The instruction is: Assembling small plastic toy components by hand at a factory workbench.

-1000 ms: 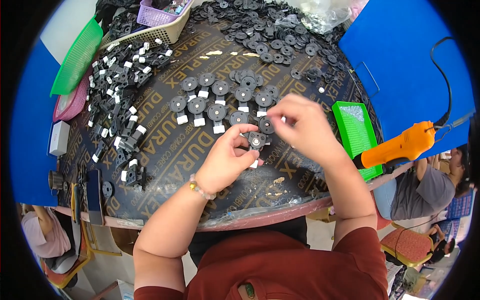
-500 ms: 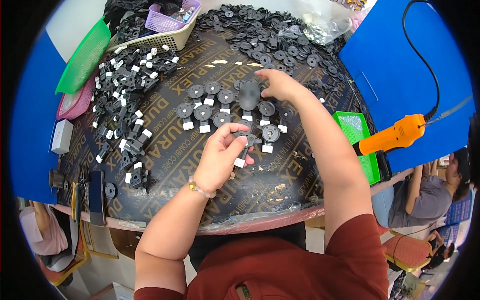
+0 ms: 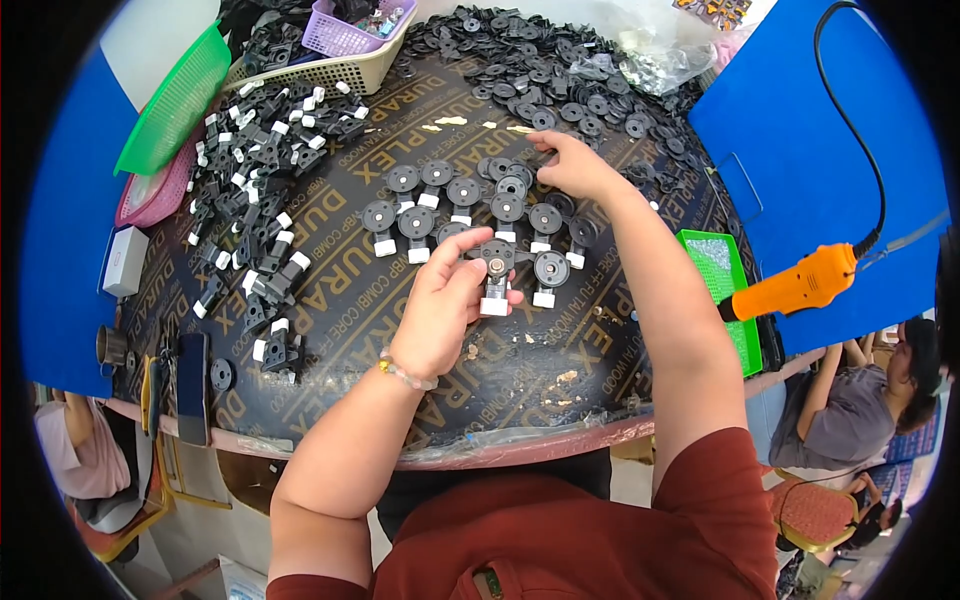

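Two bare hands work over a round dark table [image 3: 330,330] covered with printed sheeting; the left hand [image 3: 445,305] sits near the middle of the table, fingers curled, thumb and forefinger pinching a black disc assembly with a white block [image 3: 495,275] at its lower end; that piece stands at the near end of the laid-out rows, touching the table or just above it, which cannot be told. The right hand [image 3: 575,165] reaches toward the far edge, fingers bent down onto the loose black discs [image 3: 560,80] at the rim of the pile; whether it grips one cannot be told. Between the hands lie rows of finished assemblies [image 3: 460,205], each a black disc with a white block, set side by side. A heap of black-and-white parts [image 3: 255,190] fills the left side of the table; a cream basket [image 3: 330,72] holding a purple basket [image 3: 345,35] stands at the far left edge, a green basket [image 3: 170,105] just beside it. A green tray [image 3: 725,275] lies at the right edge, with an orange power tool [image 3: 800,285] hanging over it. A dark phone [image 3: 192,385] lies at the near left edge.
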### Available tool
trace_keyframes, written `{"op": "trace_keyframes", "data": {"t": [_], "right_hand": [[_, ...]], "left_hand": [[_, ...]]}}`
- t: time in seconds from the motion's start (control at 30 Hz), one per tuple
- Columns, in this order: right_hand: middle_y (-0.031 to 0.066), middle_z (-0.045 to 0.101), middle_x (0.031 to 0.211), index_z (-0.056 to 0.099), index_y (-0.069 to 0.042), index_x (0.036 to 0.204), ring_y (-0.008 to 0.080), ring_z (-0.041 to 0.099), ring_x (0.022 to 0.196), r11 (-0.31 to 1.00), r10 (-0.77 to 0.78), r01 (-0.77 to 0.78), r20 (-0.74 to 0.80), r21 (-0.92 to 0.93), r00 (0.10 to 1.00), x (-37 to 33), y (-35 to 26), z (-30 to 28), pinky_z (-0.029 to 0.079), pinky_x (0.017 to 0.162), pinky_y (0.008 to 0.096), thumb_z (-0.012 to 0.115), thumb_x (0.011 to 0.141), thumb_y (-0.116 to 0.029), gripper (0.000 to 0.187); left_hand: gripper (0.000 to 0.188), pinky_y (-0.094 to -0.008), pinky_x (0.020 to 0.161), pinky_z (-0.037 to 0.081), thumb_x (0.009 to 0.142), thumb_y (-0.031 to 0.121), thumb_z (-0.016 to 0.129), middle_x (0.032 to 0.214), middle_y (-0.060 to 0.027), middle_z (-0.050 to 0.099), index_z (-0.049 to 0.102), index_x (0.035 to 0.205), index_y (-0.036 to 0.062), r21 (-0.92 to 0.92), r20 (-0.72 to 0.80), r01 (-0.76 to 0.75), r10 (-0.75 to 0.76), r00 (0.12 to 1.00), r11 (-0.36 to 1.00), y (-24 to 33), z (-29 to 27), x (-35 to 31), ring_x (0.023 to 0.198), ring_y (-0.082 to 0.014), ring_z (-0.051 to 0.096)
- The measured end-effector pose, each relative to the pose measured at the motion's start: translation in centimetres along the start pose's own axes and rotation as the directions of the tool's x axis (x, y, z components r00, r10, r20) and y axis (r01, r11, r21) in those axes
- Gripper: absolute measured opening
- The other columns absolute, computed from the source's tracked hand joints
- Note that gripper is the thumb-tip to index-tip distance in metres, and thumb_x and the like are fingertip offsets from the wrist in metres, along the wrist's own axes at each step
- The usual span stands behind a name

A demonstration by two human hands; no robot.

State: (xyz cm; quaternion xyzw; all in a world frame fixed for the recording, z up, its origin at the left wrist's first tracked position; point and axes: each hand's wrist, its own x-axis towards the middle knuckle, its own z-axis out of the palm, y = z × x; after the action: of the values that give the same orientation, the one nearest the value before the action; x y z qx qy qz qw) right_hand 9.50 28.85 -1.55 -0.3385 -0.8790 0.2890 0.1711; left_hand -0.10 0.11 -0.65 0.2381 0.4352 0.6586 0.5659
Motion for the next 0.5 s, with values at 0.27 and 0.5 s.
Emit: {"op": "trace_keyframes", "data": {"t": [0.27, 0.5], "right_hand": [[0.0136, 0.07, 0.106, 0.069, -0.007, 0.119, 0.0272, 0.067, 0.099, 0.978, -0.095, 0.122, 0.159, -0.168, 0.983, -0.7, -0.3, -0.6, 0.053, 0.091, 0.0354, 0.069, 0.078, -0.003, 0.041], [0.0042, 0.071, 0.095, 0.07, 0.003, 0.108, 0.0127, 0.064, 0.088, 0.938, 0.089, -0.069, -0.044, 0.339, 0.995, -2.7, -3.5, -1.8, 0.051, 0.081, 0.0288, 0.068, 0.085, -0.003, 0.024]], "left_hand": [[0.038, -0.0387, 0.083, 0.057, 0.101, 0.009, 0.049, 0.112, -0.0185, 0.065, 0.043, 0.139, 0.0067, -0.064, -0.052, -0.022, 0.018, 0.998, 0.998, 0.3, -0.3, 0.3, 0.093, -0.0258, 0.069], [0.028, -0.0379, 0.08, 0.057, 0.101, 0.014, 0.054, 0.11, -0.0156, 0.067, 0.051, 0.128, 0.0083, -0.185, -0.039, -0.054, 0.047, 0.998, 0.981, 0.2, -0.7, 0.5, 0.091, -0.0235, 0.069]]}}
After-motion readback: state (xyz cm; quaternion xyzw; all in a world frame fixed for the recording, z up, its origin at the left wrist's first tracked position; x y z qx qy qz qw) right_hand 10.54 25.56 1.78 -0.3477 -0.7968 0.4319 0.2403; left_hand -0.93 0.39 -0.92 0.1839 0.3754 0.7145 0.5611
